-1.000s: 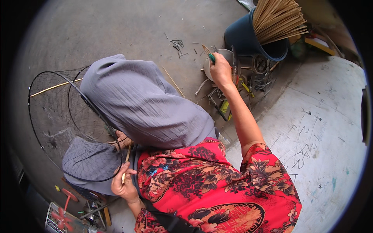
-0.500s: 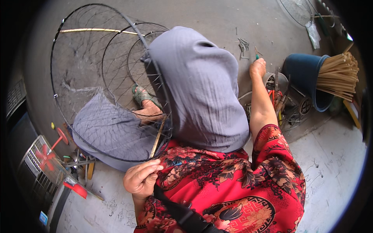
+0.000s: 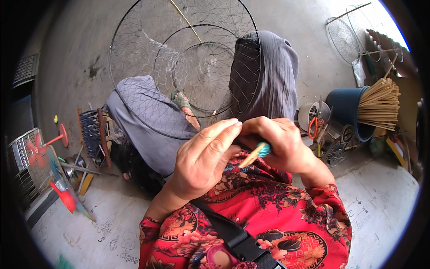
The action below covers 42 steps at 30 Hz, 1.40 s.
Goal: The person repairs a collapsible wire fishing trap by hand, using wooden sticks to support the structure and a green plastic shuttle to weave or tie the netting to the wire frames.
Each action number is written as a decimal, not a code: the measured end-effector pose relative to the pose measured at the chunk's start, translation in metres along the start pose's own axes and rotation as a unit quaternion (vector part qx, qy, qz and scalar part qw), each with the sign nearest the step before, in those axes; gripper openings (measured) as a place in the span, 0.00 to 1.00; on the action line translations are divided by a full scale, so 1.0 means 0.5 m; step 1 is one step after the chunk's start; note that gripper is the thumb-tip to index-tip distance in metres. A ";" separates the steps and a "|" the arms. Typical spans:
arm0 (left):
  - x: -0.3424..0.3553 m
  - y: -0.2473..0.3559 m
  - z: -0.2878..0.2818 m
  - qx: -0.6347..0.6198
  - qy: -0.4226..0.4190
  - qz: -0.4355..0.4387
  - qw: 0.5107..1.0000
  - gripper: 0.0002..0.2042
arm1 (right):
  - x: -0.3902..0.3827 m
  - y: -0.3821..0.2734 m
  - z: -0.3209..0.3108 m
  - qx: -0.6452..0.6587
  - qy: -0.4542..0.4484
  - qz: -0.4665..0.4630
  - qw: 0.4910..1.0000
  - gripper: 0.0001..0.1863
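Note:
My left hand [image 3: 204,159] and my right hand [image 3: 282,143] meet in front of my chest, fingertips touching. The right hand is closed on a small tool with a teal handle and a tan tip [image 3: 256,152]. The left hand's fingers are pressed together in a pinch by the right fingertips; what lies between them is hidden. Beyond the hands, a round net frame of black wire hoops and fine mesh [image 3: 179,58] rests over my knees in grey trousers [image 3: 268,71]. A sandalled foot [image 3: 181,101] shows through the mesh.
A blue bucket [image 3: 347,110] full of bamboo sticks [image 3: 380,103] stands at the right, beside a white pot [image 3: 307,119], red-handled scissors [image 3: 313,127] and wire scraps. Another net frame [image 3: 345,38] lies at the top right. A small fan [image 3: 27,154] and a low stool [image 3: 92,132] sit at the left.
My right hand has come back from the tool pile by the bucket with the teal-handled tool. My left hand rose to meet it, and the view swung left.

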State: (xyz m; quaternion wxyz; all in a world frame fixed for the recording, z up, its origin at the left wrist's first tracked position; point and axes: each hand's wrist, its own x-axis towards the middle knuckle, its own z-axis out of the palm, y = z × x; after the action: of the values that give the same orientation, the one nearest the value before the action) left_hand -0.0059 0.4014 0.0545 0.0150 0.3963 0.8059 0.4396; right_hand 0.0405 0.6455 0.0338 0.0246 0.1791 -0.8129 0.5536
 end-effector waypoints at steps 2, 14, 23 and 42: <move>-0.019 0.007 -0.002 -0.003 0.025 -0.060 0.998 0.25 | 0.018 0.005 0.036 0.015 -0.008 0.013 1.000 0.25; -0.119 -0.045 -0.030 -0.165 0.069 -0.245 0.953 0.08 | 0.069 -0.003 0.115 0.110 -0.002 -0.021 0.994 0.13; -0.145 -0.051 0.011 -0.596 -0.064 -0.256 0.758 0.08 | 0.078 -0.015 0.091 0.623 0.099 0.076 0.772 0.15; -0.111 -0.065 0.035 -0.350 0.172 -0.319 0.864 0.08 | 0.044 0.014 0.119 0.058 0.025 0.059 0.996 0.15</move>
State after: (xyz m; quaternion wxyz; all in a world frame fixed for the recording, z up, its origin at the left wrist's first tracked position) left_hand 0.0183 0.3677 0.0026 0.1532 0.0039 0.6714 0.7251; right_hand 0.0271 0.5878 0.0100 0.0019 0.1185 -0.7877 0.6046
